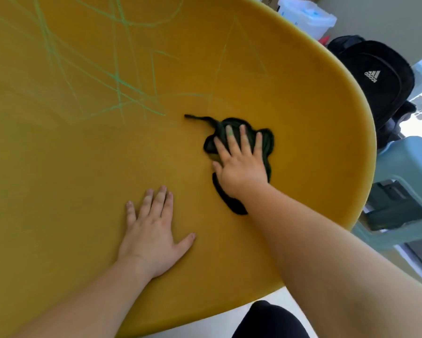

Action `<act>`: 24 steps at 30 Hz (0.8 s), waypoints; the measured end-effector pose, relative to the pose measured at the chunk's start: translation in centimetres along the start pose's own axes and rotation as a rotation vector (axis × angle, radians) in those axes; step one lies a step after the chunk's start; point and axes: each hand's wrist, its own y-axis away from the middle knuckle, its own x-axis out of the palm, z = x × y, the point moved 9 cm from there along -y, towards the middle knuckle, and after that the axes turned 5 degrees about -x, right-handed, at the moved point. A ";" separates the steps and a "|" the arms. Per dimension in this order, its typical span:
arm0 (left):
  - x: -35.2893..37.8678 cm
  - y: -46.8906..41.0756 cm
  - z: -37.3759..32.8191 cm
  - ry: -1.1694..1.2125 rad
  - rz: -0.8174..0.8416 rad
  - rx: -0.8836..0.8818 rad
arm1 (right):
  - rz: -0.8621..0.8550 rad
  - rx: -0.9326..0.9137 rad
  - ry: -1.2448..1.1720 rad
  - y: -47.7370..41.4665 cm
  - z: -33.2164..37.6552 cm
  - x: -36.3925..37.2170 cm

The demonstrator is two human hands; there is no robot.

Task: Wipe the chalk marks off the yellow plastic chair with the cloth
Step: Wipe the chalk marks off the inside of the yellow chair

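Yellow chair [83,179] with green chalk scribbles [117,76], dark green cloth [266,142], black backpack [376,81].

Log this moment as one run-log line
step: wiping | right hand: flat on dark cloth | left hand: bracing yellow chair | green chalk marks: remain upper left

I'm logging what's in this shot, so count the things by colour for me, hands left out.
Yellow: 1, the chair
Dark green: 1, the cloth
Black: 1, the backpack
Pale blue-green: 1, the plastic stool
Clear: 1, the storage box
Total: 5
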 end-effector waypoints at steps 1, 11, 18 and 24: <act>-0.1 -0.1 0.0 0.002 -0.007 -0.005 | 0.009 -0.027 -0.055 0.4 2.0 0.8; -0.2 -0.1 0.3 0.012 -0.012 0.005 | -0.049 -0.034 0.342 0.9 -8.1 -4.3; -0.1 -0.1 -0.1 0.002 -0.005 0.001 | -0.137 0.086 0.254 -2.8 -7.5 -5.5; 0.0 -0.1 0.1 0.011 -0.020 -0.013 | -0.033 -0.065 -0.120 -1.7 5.1 0.9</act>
